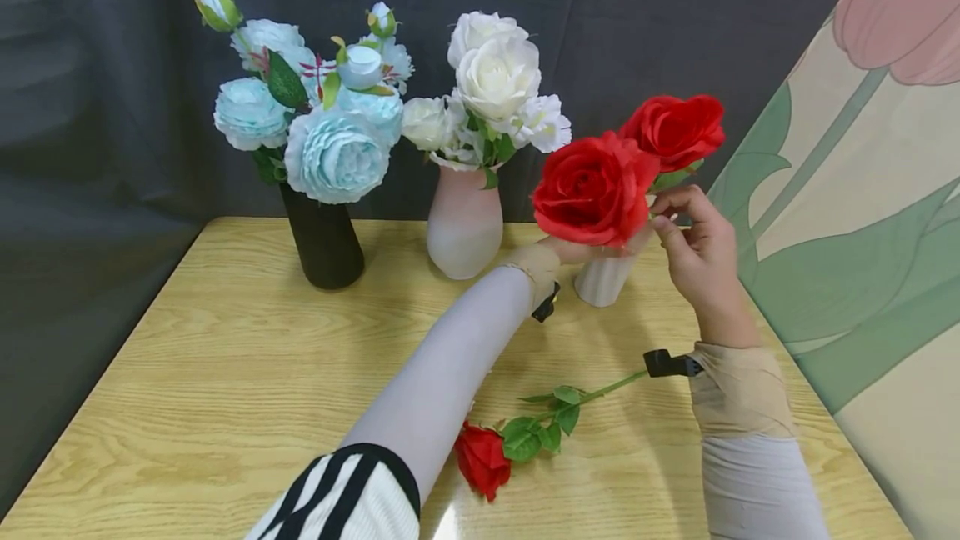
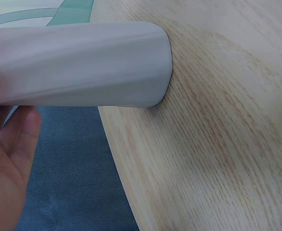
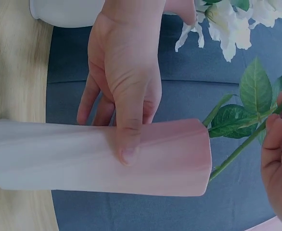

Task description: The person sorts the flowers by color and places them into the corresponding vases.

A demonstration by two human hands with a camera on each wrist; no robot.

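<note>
A fluted vase (image 1: pixel 602 282), white below and pink at the mouth, stands on the table at the right. My left hand (image 3: pixel 126 72) grips it around the upper part, thumb (image 3: pixel 128 139) across the near side and fingers partly hidden behind. Two red roses (image 1: pixel 596 188) rise above the vase. With thumb and fingertips, my right hand (image 1: pixel 701 252) pinches a green rose stem (image 3: pixel 239 150) just above the rim; the stem's lower end is hidden inside the vase. In the left wrist view, the vase's base (image 2: pixel 155 67) rests on the wood.
Another red rose (image 1: pixel 483 458) lies on the table (image 1: pixel 300 390) beneath my arms. Further left stand a rounded pink-white vase (image 1: pixel 465 227) of white flowers and a black vase (image 1: pixel 326 240) of pale blue flowers. Dark cloth (image 1: pixel 105 107) hangs behind.
</note>
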